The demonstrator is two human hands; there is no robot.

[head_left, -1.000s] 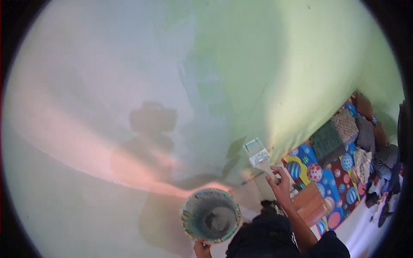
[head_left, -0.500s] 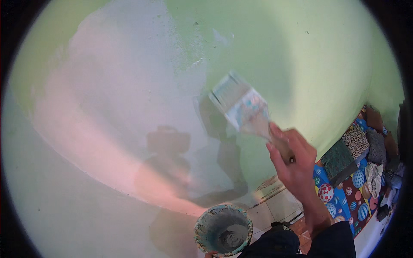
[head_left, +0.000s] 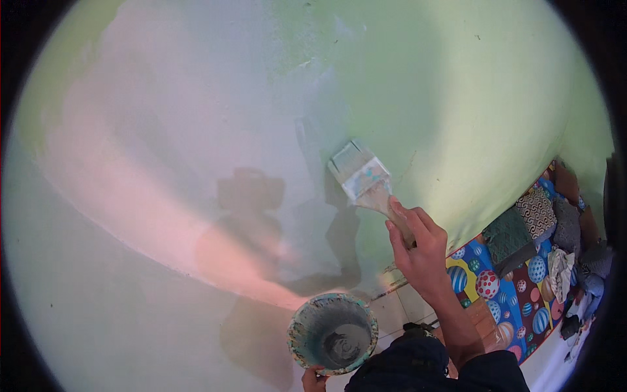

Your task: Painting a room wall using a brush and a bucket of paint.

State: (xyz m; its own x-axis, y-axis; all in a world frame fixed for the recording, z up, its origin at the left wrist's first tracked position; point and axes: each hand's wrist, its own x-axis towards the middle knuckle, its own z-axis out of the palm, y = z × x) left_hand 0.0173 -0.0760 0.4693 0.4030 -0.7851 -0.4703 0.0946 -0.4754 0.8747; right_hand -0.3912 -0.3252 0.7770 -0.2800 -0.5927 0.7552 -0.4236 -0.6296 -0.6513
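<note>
Green wall (head_left: pixel 457 98) meets brush (head_left: pixel 362 176) bristles; right hand (head_left: pixel 418 251), arm raised, grip clamped on its handle. Left hand (head_left: pixel 313 380) grips paint bucket (head_left: pixel 333 333) at the lower edge.

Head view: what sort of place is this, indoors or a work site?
Probably a room in a home, mid-repaint. The right hand holds a brush to a green wall partly covered in whitish paint, the left hand holds a paint pot, and a ball-patterned mat with piled cloths lies on the tile floor.
</note>
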